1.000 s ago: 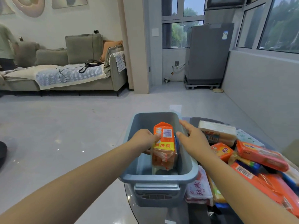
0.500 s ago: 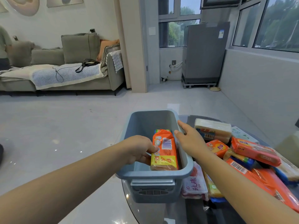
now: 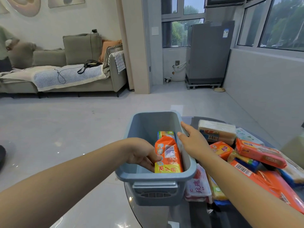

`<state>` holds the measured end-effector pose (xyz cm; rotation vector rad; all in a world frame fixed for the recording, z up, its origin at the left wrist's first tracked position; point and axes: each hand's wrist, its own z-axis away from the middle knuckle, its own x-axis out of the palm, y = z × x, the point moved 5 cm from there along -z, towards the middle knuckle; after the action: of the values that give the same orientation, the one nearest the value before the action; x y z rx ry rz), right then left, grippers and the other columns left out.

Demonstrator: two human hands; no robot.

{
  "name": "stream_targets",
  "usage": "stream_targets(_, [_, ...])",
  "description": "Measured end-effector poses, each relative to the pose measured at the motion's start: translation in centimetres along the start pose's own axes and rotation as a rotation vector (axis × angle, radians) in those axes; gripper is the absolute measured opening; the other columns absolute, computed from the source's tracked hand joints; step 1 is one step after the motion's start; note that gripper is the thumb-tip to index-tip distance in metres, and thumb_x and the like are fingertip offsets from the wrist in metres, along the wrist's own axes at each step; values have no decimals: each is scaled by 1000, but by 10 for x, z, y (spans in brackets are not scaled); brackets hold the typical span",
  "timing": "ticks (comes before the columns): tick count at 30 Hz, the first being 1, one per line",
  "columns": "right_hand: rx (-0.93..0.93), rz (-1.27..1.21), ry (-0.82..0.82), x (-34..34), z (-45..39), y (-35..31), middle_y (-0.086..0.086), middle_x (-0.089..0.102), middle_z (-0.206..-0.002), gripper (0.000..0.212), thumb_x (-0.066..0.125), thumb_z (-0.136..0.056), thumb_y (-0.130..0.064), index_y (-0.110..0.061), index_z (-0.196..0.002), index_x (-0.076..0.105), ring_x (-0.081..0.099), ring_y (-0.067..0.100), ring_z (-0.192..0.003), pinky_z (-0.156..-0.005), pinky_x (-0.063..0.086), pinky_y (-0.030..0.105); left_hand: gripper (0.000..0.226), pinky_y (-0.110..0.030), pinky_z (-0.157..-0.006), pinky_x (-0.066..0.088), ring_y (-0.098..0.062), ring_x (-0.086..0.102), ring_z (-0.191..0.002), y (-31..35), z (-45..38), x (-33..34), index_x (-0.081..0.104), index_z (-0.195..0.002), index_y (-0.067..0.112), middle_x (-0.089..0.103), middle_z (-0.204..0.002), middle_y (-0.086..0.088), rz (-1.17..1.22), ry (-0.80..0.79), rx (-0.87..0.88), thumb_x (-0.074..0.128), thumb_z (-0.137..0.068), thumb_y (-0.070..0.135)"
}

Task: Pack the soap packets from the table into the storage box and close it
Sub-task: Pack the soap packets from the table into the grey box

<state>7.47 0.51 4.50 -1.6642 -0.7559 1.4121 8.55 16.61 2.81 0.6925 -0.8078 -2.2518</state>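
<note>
Soap packet [image 3: 168, 153], orange: now lower inside storage box [image 3: 157, 176], pinched by left hand [image 3: 141, 153]. Right hand [image 3: 192, 142], fingers straight, stays on box's right rim.

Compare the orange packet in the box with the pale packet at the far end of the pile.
The orange packet lies inside the box, along its right wall; the pale packet lies outside, on the table to its right.
The left hand holds the orange packet; no hand touches the pale packet.
The orange packet's wrap is bright orange and yellow; the pale packet is mostly cream.
Both show a barcode.
</note>
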Motion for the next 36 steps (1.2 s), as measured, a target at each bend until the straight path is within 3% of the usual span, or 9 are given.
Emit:
stream_targets(3, [-7, -6, -1, 1, -1, 1, 3, 39, -146, 50, 44, -95, -25, -28, -143, 27, 41, 24, -130, -99, 41, 40, 9, -24, -67, 59, -14, 70, -71, 4, 1, -11, 63, -92, 5, 71, -84, -5, 9, -23, 26, 55, -92, 7])
stream_targets(13, [-20, -40, 10, 2, -5, 6, 0, 44, -143, 49, 45, -95, -25, -28, -142, 30, 44, 21, -126, -94, 44, 37, 13, -16, -56, 55, -8, 69, -65, 21, 4, -19, 61, -93, 6, 68, -86, -6, -124, -115, -1, 49, -95, 11])
stream_targets(16, [-29, -45, -2, 3, -6, 7, 0, 46, -141, 49, 44, -95, -26, -28, -142, 30, 49, 10, -111, -76, 44, 20, 12, -17, -59, 56, -8, 68, -62, 11, -9, -5, 58, -96, 5, 65, -85, -6, -142, -131, -24, 47, -95, 7])
stream_targets(22, [-26, -53, -38, 4, -9, 10, -2, 50, -134, 48, 43, -96, -26, -29, -141, 30, 41, -10, -64, -36, 34, 1, 13, -37, -87, 53, -22, 67, -76, -1, -32, 12, 56, -103, 2, 67, -92, -15, -151, -82, -90, 53, -94, 10])
stream_targets(24, [-14, -56, -42, 5, -10, 11, -2, 49, -136, 47, 42, -96, -26, -29, -141, 29, 39, -11, -63, -34, 32, -2, 32, -39, -82, 55, -32, 66, -91, -1, -36, 7, 49, -120, 1, 63, -105, -22, -91, -15, -111, 55, -93, 17])
stream_targets(28, [74, -122, -112, 8, -8, 15, -3, 47, -131, 54, 37, -97, -32, -36, -145, 12, 38, -7, -60, -31, 31, -1, 41, -38, -74, 57, -37, 63, -105, -1, -42, 11, 47, -125, 0, 63, -108, -21, -98, 31, -130, 61, -89, 15])
stream_targets(30, [95, -133, -149, 7, -5, 14, -7, 46, -109, 54, 34, -97, -36, -42, -144, 6, 40, -4, -55, -29, 30, 1, 41, -33, -56, 58, -35, 65, -99, 1, -47, 14, 49, -125, -1, 65, -107, -19, -111, 61, -124, 61, -89, 13])
stream_targets(32, [94, -135, -164, 6, -4, 12, -10, 40, -100, 54, 32, -97, -38, -45, -143, 4, 41, -3, -53, -28, 29, 1, 40, -32, -46, 56, -32, 67, -86, 1, -51, 14, 50, -123, -1, 68, -96, -16, -90, 101, -132, 62, -89, 15])
stream_targets(36, [103, -129, -175, 8, -3, 14, -4, 46, -130, 54, 30, -98, -37, -44, -143, 1, 37, -7, -59, -30, 30, -1, 37, -34, -45, 56, -30, 69, -70, -1, -55, 13, 52, -116, -1, 66, -69, -12, -52, 126, -140, 65, -87, 18])
